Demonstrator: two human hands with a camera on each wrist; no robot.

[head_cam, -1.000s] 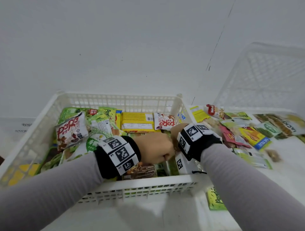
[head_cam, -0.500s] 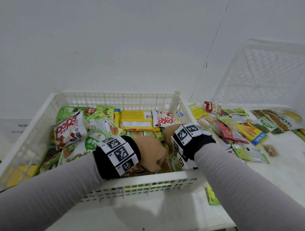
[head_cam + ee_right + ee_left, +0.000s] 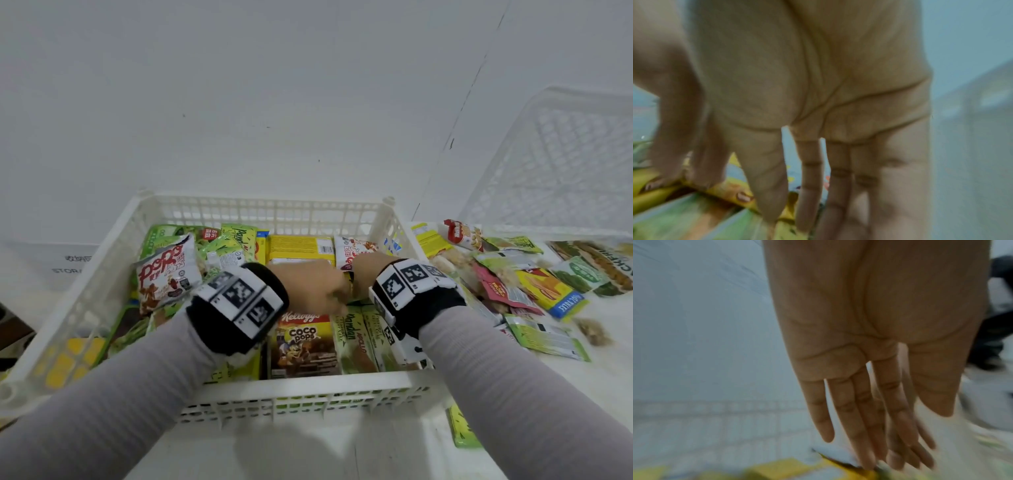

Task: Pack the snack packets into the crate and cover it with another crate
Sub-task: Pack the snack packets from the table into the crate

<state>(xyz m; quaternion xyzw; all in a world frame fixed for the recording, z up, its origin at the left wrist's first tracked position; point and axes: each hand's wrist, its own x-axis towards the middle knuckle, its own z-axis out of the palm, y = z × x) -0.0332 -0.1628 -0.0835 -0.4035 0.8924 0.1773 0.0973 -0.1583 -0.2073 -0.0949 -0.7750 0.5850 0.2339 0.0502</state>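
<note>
A white mesh crate [image 3: 308, 387] on the table holds many snack packets: a Coco Pops box [image 3: 303, 342] and a green pandan packet [image 3: 354, 339] stand by the front wall, and a yellow box [image 3: 301, 248] lies at the back. Both hands are inside, close together at the middle. My left hand [image 3: 329, 294] has straight fingers [image 3: 865, 443] pointing down, their tips touching the packets. My right hand [image 3: 358, 274] is mostly hidden behind its wristband; the right wrist view shows its fingers [image 3: 809, 186] straight, tips on a yellow-green packet [image 3: 725, 190]. Neither hand grips anything.
A second white crate [image 3: 561, 164] leans against the wall at the right. Several loose packets [image 3: 534, 291] lie on the table right of the filled crate, and one green packet [image 3: 462, 428] lies by its front right corner. A red-and-white Popo bag [image 3: 164, 277] sits at the crate's left.
Both hands have shifted from the crate's front wall toward its middle. The Coco Pops box and pandan packets, earlier covered by the wrists, now show in front of them.
</note>
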